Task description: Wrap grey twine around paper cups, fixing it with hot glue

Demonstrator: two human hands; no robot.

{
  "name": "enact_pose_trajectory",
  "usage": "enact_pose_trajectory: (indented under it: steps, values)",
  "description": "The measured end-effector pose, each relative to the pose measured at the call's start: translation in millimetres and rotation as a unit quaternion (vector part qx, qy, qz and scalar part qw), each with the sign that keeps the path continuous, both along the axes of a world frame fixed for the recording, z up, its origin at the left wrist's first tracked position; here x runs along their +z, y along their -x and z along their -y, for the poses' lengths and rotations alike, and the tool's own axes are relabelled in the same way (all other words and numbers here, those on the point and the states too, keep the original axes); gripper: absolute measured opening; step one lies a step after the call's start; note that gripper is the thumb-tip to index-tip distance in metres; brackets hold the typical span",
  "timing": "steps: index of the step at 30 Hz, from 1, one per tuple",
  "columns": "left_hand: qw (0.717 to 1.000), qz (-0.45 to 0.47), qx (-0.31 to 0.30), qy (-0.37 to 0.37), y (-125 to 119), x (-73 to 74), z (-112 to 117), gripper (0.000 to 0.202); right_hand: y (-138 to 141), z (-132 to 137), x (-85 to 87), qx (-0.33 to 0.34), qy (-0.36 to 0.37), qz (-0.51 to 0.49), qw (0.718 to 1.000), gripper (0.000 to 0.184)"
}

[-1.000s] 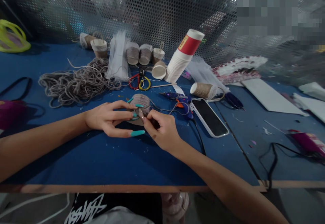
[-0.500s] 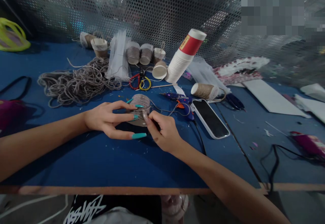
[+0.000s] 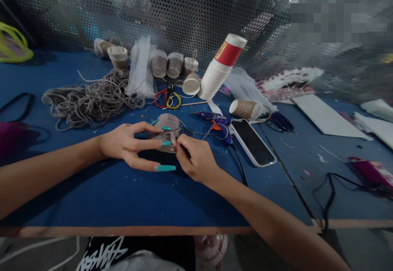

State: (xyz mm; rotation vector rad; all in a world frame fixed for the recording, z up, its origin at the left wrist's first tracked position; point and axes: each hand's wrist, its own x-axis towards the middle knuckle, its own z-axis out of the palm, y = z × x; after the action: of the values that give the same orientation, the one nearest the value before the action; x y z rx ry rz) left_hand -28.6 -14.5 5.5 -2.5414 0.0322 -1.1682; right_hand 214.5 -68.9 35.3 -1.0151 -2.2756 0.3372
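Observation:
My left hand [image 3: 132,145], with long teal nails, holds a small cup wrapped in grey twine [image 3: 167,124] that lies on the blue table [image 3: 123,193]; its fingers curl round the cup's left side. My right hand [image 3: 196,158] is closed in a pinch against the cup's right side, pressing the twine onto it. A strand of twine [image 3: 202,133] runs from the cup to the right past the blue glue gun [image 3: 216,119].
A tangled heap of grey twine [image 3: 89,99], several wrapped cups [image 3: 167,64], a leaning stack of paper cups [image 3: 219,72], red and yellow pliers [image 3: 168,98], a twine spool [image 3: 245,109] and a phone [image 3: 252,142] lie behind and right. Black cable [image 3: 330,193] trails at right.
My right hand has moved slightly left and closer onto the cup, with its fingers pressed tighter. My left hand's grip has stayed nearly the same.

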Motion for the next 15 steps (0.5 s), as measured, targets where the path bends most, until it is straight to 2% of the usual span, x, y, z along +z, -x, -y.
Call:
enact_pose_trajectory:
  steps: [5,11,15]
  values:
    - [0.999,-0.017,-0.006,-0.030,-1.8,8.3,1.8,0.050,0.2,0.3,-0.7,-0.001,0.007,0.001,1.000,0.025]
    - [0.998,-0.024,-0.010,0.065,-1.6,9.5,2.3,0.062,1.4,-0.6,-0.9,0.010,0.005,-0.013,1.000,0.026]
    - [0.999,-0.039,0.002,0.037,-1.4,11.5,2.2,0.065,1.4,-0.8,-1.5,0.011,0.008,-0.005,1.000,0.024]
